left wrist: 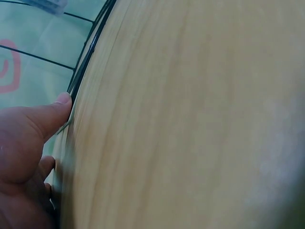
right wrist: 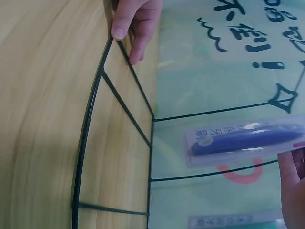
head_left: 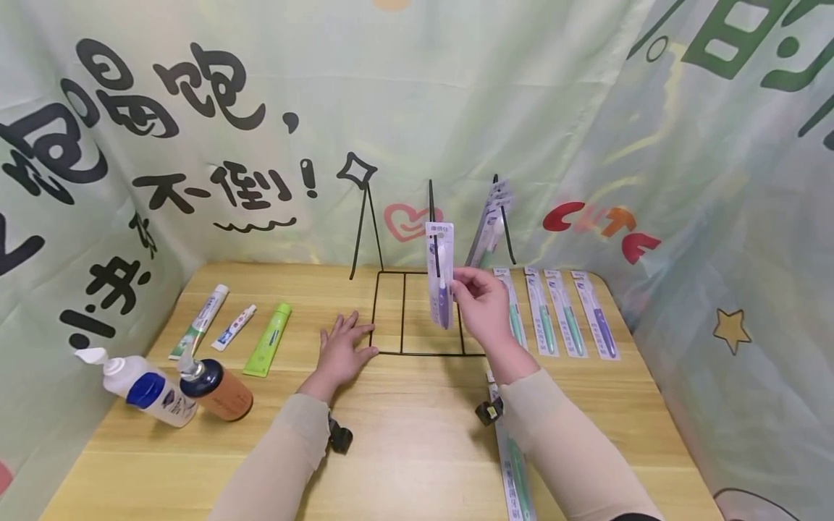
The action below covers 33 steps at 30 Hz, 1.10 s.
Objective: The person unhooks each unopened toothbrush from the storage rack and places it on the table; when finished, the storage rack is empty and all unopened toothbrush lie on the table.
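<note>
My right hand point(head_left: 485, 304) pinches the edge of a packaged purple toothbrush point(head_left: 441, 289) at the middle prong of a black wire rack point(head_left: 423, 354). The prong's dark tip shows in front of the package's upper part. In the right wrist view, the purple handle shows through the clear pack point(right wrist: 248, 140), with my right fingers point(right wrist: 288, 176) at its end. My left hand point(head_left: 342, 347) lies with spread fingers at the left side of the rack's base. In the left wrist view, its thumb point(left wrist: 59, 102) touches the wire. More packaged toothbrushes point(head_left: 490, 224) hang on the right prong.
Several packaged toothbrushes point(head_left: 572, 315) lie in a row on the right; another package point(head_left: 511, 463) lies near my right forearm. On the left are toothpaste tubes point(head_left: 268, 340), a white pump bottle point(head_left: 153, 391) and an orange-brown pump bottle point(head_left: 224, 394). A printed cloth point(head_left: 313, 231) stands behind the table.
</note>
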### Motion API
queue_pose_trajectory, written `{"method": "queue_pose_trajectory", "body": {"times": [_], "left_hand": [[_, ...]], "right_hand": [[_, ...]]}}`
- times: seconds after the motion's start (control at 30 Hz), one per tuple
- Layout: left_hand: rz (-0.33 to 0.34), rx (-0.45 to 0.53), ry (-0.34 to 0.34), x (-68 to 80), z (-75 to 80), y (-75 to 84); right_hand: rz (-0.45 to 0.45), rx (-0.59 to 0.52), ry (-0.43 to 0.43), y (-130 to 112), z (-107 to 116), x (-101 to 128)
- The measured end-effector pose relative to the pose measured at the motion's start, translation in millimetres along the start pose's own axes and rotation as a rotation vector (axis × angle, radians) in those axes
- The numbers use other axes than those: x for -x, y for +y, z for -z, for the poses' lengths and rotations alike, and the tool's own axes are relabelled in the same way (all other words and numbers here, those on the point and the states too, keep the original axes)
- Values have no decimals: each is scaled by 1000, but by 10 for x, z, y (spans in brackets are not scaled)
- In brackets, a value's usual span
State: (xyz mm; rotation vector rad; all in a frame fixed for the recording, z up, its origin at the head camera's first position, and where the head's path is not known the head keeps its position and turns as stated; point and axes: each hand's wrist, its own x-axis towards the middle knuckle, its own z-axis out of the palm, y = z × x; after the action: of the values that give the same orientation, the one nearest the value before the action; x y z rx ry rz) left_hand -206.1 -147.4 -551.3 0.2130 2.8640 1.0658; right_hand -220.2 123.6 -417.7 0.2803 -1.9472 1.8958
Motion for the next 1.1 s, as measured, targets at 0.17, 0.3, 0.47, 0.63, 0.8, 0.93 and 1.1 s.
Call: {"method": "queue_pose_trajectory", "body": {"times": [0.17,0.3,0.47,0.63,0.8,0.93,1.1], "left_hand": [[1,-11,2,5,1,-3],[4,-14,4,7,-8,-11],[2,-9,-5,2,-16,-2],[7,-6,-2,15,2,22],[2,-6,5,27,11,32],[-1,-1,0,33,21,37],[0,7,-6,27,25,47]], "right_hand": [[-5,-25,-21,-111,210,187],[-42,-35,-40,-180,446,373],[-76,12,-95,-168,913,687],[-220,137,-115,-131,1432,968],[-520,287,-141,-9,1854,1188],[-703,305,-198,173,2055,1356],[-790,292,-231,295,2126,1469]]}}
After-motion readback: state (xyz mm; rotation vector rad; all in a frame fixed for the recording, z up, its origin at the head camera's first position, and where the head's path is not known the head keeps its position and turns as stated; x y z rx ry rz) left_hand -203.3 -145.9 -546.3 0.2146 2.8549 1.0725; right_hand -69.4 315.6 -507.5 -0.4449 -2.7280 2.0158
